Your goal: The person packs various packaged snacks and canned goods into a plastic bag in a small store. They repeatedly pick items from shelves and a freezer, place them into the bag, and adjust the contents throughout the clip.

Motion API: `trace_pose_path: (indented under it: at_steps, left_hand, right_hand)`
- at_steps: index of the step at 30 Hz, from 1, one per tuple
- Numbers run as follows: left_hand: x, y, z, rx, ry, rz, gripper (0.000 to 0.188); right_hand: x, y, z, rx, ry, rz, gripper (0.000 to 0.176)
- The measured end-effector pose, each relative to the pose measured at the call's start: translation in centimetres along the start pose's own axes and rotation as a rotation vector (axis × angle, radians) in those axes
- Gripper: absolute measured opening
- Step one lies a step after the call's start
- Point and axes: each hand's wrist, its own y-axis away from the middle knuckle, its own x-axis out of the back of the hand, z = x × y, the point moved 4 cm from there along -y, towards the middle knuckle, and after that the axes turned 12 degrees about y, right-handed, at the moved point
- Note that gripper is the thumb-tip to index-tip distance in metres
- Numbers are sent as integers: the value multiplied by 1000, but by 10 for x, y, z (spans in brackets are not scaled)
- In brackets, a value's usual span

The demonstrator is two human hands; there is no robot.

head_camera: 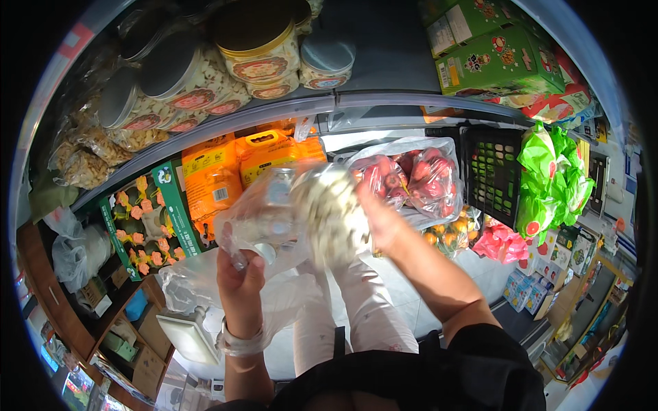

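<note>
My right hand (380, 218) grips a clear plastic jar (331, 216) of pale contents, blurred, in front of my legs. My left hand (240, 277) is closed on the gathered edge of a clear plastic bag (247, 216), at the left of the jar. Inside or behind the bag shows another jar (280, 190) with a light label; the film blurs its outline. The bag hangs down over my left wrist and towards my legs. Whether the jar in my right hand touches the bag cannot be told.
Lidded jars (257, 46) and green boxes (498, 61) stand on the upper shelf. Below it lie orange packages (211, 180), bagged red fruit (432, 180), a black crate (491, 174) and green bags (550, 180). At the left is a green carton (177, 216) of decorated fruit.
</note>
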Motion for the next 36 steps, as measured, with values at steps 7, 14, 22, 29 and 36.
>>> trace_pose_path:
  at_steps: [7, 14, 22, 29, 36]
  left_hand:
    - [3, 2, 0, 72, 32, 70, 54]
    - [4, 0, -3, 87, 31, 42, 54]
    - [9, 3, 0, 93, 36, 67, 52]
    - [15, 9, -2, 146, 155, 74, 51]
    - [39, 12, 6, 67, 302, 62, 52]
  right_hand:
    - [93, -4, -191, 932, 1455, 963, 65]
    - [109, 8, -227, 561, 2199, 878, 71]
    - [74, 2, -218, 596, 2547, 1067, 73]
    - [0, -83, -170, 544, 2401, 451, 72]
    - [37, -47, -204, 206, 2529, 563, 72]
